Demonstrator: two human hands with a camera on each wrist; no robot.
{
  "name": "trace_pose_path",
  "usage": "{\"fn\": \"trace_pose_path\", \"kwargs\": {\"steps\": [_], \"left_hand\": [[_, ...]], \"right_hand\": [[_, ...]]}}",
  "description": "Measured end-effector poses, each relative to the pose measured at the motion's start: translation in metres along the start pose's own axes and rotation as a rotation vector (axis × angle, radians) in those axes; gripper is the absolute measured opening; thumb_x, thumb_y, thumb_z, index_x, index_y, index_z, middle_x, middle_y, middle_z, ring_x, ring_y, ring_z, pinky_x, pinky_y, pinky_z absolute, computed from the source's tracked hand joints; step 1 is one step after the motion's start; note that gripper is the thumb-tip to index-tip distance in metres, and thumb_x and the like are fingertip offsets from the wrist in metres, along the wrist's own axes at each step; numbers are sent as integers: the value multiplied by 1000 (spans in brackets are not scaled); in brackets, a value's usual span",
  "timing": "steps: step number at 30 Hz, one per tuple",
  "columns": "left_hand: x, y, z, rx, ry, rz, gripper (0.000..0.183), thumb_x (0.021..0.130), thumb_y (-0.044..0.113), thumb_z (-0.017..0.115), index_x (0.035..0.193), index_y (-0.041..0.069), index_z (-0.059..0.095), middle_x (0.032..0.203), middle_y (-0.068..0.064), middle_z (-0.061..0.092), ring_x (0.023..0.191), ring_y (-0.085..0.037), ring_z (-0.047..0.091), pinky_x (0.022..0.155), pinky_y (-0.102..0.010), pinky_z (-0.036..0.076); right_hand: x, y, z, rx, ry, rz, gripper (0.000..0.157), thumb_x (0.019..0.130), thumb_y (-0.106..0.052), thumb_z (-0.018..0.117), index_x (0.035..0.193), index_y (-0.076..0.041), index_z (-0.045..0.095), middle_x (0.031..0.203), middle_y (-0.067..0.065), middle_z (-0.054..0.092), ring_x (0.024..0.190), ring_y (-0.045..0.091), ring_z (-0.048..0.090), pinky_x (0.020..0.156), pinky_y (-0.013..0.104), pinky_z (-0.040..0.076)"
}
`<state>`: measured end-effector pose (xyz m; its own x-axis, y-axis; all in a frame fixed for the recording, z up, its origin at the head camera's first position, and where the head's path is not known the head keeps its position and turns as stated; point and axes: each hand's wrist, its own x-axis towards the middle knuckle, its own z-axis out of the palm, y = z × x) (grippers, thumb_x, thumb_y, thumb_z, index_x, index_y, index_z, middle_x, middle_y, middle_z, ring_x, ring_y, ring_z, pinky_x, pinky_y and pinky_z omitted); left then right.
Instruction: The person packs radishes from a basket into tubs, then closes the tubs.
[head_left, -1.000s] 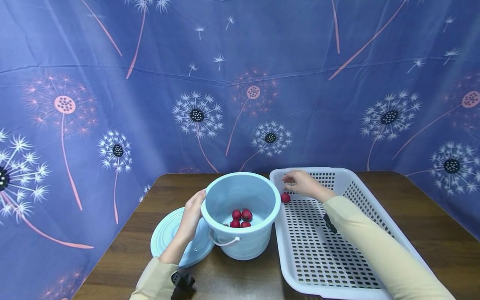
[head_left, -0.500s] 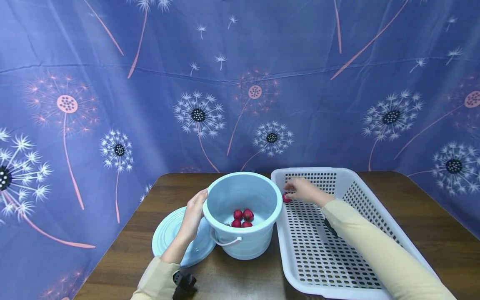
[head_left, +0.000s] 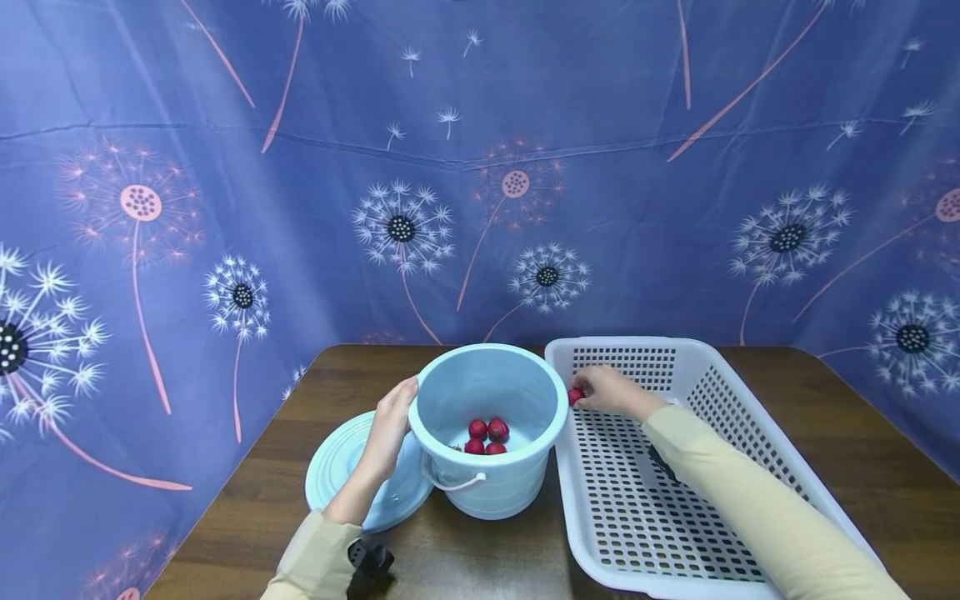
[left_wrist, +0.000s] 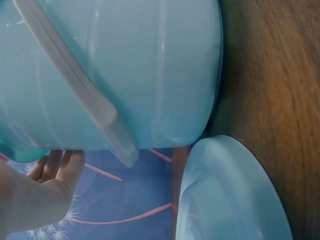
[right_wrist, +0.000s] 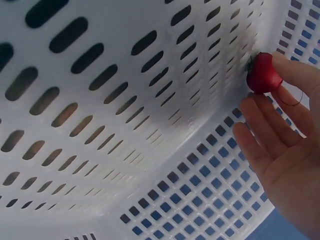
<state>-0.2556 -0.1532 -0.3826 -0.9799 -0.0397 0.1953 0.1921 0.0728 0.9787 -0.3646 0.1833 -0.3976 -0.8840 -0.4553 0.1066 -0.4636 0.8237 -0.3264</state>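
In the head view, my right hand (head_left: 611, 390) reaches into the back left corner of the white perforated basket (head_left: 573, 533). There its thumb and forefinger pinch a red radish (right_wrist: 263, 73); its green top and thin root show in the right wrist view, where the other fingers lie slightly bent below it. My left hand (head_left: 386, 425) touches the outside of the light blue bucket (head_left: 495, 492) just under the rim, fingertips partly hidden behind it. Several red radishes (head_left: 497, 429) lie at the bottom of the bucket. Its white handle (left_wrist: 75, 80) hangs down in front.
A light blue lid (head_left: 330, 475) lies on the brown wooden table (head_left: 262, 517), left of the bucket and partly behind the left forearm. The basket stands close along the bucket's right side. A blue dandelion-print cloth (head_left: 465, 100) hangs behind the table.
My right hand has lowered onto the radish in the basket corner and now pinches it. The left hand stays against the bucket. The head view has shifted slightly.
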Motion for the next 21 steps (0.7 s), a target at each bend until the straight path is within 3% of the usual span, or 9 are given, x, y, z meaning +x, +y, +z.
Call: {"fn": "trace_pose_path", "kwargs": {"steps": [7,13,21], "left_hand": [[1,-1,-1,-1,-4,-1,48,101,29,35,135,-4,44,138,-22,46,128,-32,44,103,-47,39],[1,-1,0,-5,10,-8,47,101,28,35,134,-4,45,136,-23,48,126,-32,47,102,-46,40],[0,-1,0,-6,1,5,48,101,30,35,134,-4,46,134,-23,49,125,-33,47,102,-47,41]], "right_hand": [[-1,-1,2,24,0,45,24,72,-6,76,92,-6,64,86,5,65,80,18,61,74,35,52],[-2,-2,3,7,3,36,25,71,-6,78,88,-7,60,82,4,62,75,17,56,69,33,49],[-2,-2,4,-52,-19,10,24,73,-6,75,95,-6,66,85,3,64,76,14,57,69,32,50]]}}
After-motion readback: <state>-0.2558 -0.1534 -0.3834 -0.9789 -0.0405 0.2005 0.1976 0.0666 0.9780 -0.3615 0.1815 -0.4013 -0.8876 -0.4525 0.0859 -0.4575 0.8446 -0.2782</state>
